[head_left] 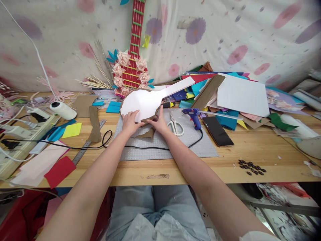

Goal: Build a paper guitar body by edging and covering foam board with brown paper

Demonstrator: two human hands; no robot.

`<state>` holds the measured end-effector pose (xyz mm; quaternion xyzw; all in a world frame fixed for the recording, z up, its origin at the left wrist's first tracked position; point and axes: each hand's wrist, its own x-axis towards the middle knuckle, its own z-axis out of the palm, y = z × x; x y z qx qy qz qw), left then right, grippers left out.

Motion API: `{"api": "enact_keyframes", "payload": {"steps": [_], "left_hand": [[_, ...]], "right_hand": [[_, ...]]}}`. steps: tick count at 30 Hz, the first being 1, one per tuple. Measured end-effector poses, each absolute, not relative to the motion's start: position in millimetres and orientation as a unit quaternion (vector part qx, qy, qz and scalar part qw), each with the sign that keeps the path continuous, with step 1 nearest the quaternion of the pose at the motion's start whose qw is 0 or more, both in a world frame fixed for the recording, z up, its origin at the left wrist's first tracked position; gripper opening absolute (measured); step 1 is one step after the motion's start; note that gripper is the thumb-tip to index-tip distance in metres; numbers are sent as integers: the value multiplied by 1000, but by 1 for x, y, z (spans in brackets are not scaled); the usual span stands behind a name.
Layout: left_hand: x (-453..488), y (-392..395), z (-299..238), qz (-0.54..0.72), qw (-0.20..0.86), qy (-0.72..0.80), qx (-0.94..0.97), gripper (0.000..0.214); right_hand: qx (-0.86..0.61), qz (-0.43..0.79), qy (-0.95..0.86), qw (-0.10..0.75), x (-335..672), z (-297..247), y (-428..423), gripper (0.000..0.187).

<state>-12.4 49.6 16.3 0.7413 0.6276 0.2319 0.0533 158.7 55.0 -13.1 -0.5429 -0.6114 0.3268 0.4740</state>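
Note:
A white guitar-shaped cutout (146, 102) with a brown paper border lies on the grey cutting mat (147, 153), its neck pointing to the upper right. My left hand (131, 121) holds the near left edge, fingers on the white face and thumb along the brown rim. At the near right edge, my right hand (159, 123) grips the brown border with thumb and fingers. A torn brown paper scrap (145, 134) lies just below both hands. White-handled scissors (176, 126) and a blue glue gun (192, 117) lie to the right of my right hand.
A black cord (147, 147) crosses the mat. Behind stands a red flower-trimmed guitar (131, 72). A phone (217, 131), white board (242, 95) and dark beads (252, 166) are right; a power strip (27, 139), thread spool (62, 110) and metal ruler (82, 151) are left.

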Motion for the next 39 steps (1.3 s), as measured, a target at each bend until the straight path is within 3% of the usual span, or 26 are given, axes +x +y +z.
{"api": "enact_keyframes", "payload": {"steps": [2,7,10,20,25,30,39], "left_hand": [[-14,48,15,231,64,617,750,62],[-16,41,13,212,77,590,775,79],[-16,39,12,194,65,584,786,87],[-16,39,13,175,54,583,792,84],[-16,39,11,182,48,585,789,77],[-19,36,12,178,22,580,794,73],[-33,37,5,178,-50,535,825,49]], "right_hand": [[-574,329,-583,472,164,-6,52,104],[-618,259,-604,431,170,14,41,34],[-579,245,-640,443,165,20,37,19],[-458,338,-659,491,136,34,50,17],[-418,429,-601,529,132,60,65,22],[-401,447,-568,562,156,81,66,27],[-409,567,-467,541,241,49,46,38]]}}
